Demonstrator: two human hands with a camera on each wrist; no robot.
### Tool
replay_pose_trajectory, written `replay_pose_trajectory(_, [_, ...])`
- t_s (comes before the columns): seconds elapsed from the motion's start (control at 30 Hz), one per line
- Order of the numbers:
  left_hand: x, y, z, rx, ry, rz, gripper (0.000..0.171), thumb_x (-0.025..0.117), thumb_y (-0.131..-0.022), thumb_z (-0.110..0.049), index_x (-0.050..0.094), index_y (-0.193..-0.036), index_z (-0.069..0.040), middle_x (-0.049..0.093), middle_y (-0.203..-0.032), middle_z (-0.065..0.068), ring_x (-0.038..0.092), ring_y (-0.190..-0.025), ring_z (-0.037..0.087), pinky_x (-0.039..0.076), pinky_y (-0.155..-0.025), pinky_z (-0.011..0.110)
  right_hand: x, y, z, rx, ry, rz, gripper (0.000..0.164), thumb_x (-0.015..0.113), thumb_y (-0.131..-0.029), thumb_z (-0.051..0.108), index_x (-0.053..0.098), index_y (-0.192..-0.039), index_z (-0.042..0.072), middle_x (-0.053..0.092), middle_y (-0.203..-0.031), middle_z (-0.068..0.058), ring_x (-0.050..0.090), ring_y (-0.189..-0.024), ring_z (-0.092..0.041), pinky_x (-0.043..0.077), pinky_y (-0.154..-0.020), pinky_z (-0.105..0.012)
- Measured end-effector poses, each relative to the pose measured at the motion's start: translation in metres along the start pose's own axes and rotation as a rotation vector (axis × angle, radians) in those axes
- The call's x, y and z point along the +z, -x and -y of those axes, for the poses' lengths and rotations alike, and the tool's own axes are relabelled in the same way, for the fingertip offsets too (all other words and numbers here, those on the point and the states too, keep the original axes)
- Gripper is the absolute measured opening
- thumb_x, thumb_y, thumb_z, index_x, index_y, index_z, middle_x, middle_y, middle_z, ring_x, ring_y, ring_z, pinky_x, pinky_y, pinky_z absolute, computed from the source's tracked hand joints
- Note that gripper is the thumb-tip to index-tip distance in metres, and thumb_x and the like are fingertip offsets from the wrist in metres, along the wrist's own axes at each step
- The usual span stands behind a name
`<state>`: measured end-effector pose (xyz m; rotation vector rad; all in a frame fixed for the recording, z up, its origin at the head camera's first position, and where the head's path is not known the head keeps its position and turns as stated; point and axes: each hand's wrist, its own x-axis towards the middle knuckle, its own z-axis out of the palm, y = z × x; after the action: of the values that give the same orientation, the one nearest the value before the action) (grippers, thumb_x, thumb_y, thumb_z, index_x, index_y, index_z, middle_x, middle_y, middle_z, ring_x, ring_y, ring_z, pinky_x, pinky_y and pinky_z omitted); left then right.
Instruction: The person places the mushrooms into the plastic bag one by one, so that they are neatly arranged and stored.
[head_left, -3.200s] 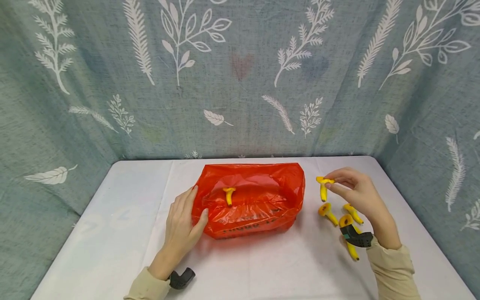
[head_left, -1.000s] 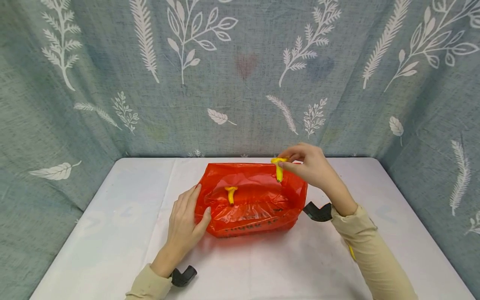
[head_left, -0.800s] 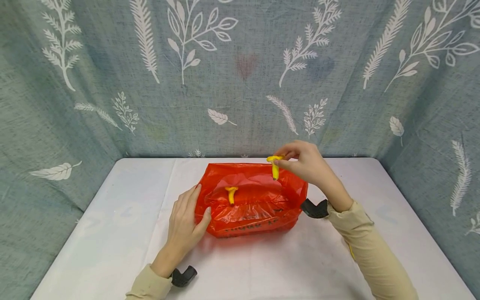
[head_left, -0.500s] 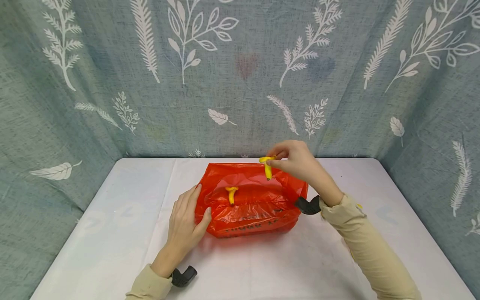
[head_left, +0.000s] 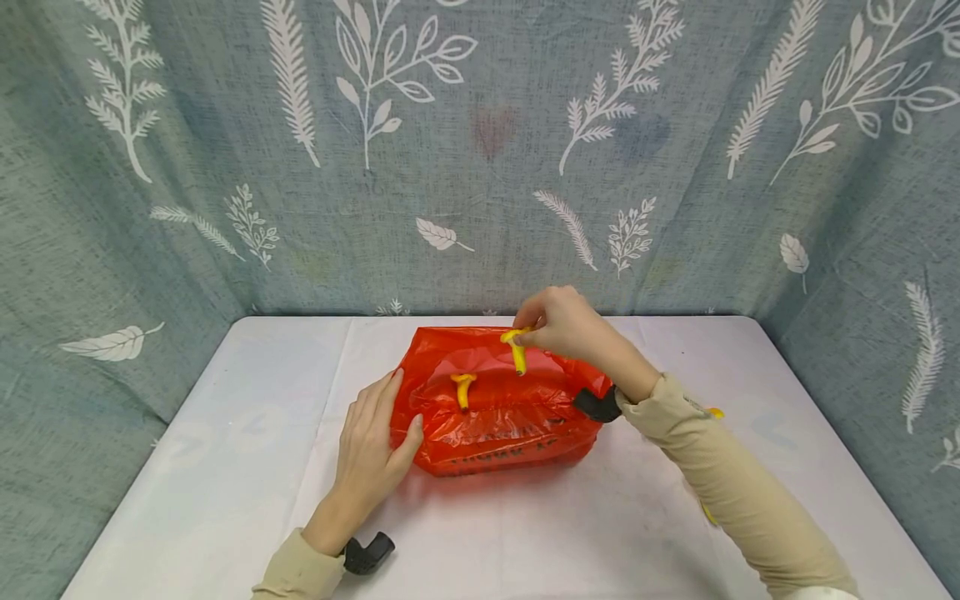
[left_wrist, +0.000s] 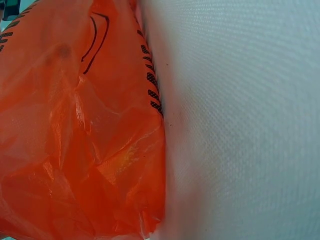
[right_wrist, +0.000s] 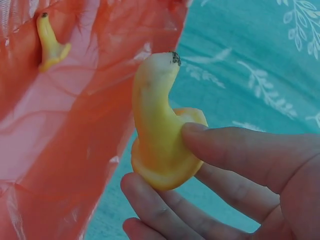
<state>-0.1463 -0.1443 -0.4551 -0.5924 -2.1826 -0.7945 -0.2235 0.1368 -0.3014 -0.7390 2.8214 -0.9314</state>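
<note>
A red plastic bag lies on the table with its mouth spread, dark lettering along the front. One yellow mushroom rests inside it, its dark stem end toward the person. Over the bag's mouth, my right hand pinches a second yellow mushroom by its cap between thumb and fingers, stem pointing down. The right wrist view shows this held mushroom closely, with a flared cap and a dark stem tip. My left hand rests with extended fingers against the bag's left side; its fingers are out of sight in the left wrist view.
More yellow mushrooms lie on the white table at the right, mostly hidden behind the right sleeve. A patterned curtain stands behind and at both sides of the table.
My right hand has carried the mushroom left from beside the group on the table to above the bag, lowering slightly at the end. My left hand stays at the bag.
</note>
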Motion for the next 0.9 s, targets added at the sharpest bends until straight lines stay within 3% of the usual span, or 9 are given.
replay_pose_trajectory(0.37, [0.0, -0.001, -0.001, -0.002, 0.004, 0.002, 0.06, 0.054, -0.089, -0.029, 0.052, -0.137, 0.008, 0.058, -0.131, 0.022, 0.053, -0.115, 0.037, 0.04, -0.092, 0.046, 0.019, -0.011, 0.004, 0.008, 0.101, 0.085, 0.004, 0.079, -0.083, 0.015, 0.077, -0.084, 0.012, 0.072, -0.081, 0.003, 0.065, -0.078, -0.015, 0.053, -0.071, -0.033])
replay_pose_trajectory(0.9, [-0.001, 0.0, -0.002, -0.007, 0.008, 0.012, 0.061, 0.054, -0.089, -0.03, 0.052, -0.137, 0.007, 0.057, -0.131, 0.022, 0.053, -0.116, 0.037, 0.04, -0.093, 0.047, 0.046, -0.026, -0.001, 0.05, 0.168, 0.137, 0.003, 0.079, -0.082, 0.01, 0.077, -0.083, 0.007, 0.072, -0.087, -0.003, 0.063, -0.073, -0.017, 0.054, -0.065, -0.029])
